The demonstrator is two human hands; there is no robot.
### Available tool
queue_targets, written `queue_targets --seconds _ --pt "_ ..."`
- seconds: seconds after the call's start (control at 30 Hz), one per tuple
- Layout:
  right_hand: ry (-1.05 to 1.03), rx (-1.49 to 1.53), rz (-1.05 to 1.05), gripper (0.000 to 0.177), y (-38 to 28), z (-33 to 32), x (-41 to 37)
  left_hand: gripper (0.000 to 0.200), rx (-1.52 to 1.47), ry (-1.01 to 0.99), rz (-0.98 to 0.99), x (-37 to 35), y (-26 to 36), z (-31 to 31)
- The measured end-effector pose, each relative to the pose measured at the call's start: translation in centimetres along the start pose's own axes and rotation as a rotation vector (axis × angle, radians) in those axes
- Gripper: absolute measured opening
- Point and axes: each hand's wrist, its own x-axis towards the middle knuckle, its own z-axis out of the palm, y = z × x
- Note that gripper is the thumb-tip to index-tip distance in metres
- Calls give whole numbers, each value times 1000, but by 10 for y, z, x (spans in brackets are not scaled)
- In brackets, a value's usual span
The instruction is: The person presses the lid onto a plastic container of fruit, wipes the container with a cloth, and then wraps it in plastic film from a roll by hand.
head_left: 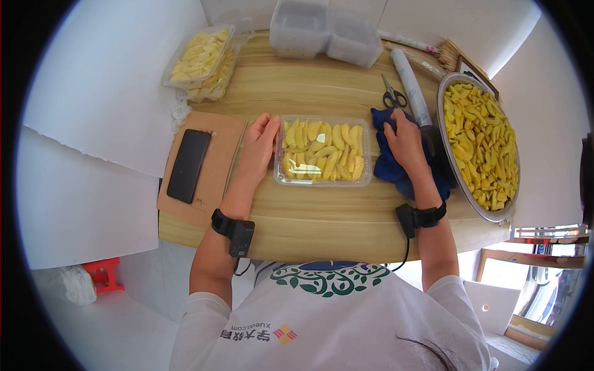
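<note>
A clear plastic container [322,181] with yellow fruit slices [323,148] in rows lies in front of me, light glinting off its top. At its left edge is my left hand [258,143], fingers curled against the rim. My right hand [405,141] rests on a dark blue cloth [387,162] to the right of the container, with the fingers closed on the fabric. Just beyond that hand lie black-handled scissors [394,96].
A large metal basin [443,117] of yellow slices stands at the right, near a film roll [411,86]. Stacked empty containers [300,31] are at the back; filled containers [199,59] stand at the back left. A phone [189,166] lies on brown cardboard [221,162].
</note>
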Motion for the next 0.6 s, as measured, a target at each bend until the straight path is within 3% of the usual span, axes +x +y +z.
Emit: queue_targets --seconds 0.07,0.17,0.23,0.37,0.53,0.6 --pt "14 11 2 13 1 1 -1 23 16 -13 3 0 0 -1" --pt "103 124 -158 17 5 -1 -3 22 23 1 -3 -1 0 0" --pt "-48 118 -46 18 8 -4 -3 22 24 4 10 1 -2 0" --pt "-107 77 113 22 -3 -9 -2 22 36 12 8 -1 0 0" --pt "142 216 -129 30 -57 -57 -23 22 23 -18 3 0 -2 -3" --pt "213 355 -380 31 -85 -95 -42 22 11 -10 -20 0 -1 -2"
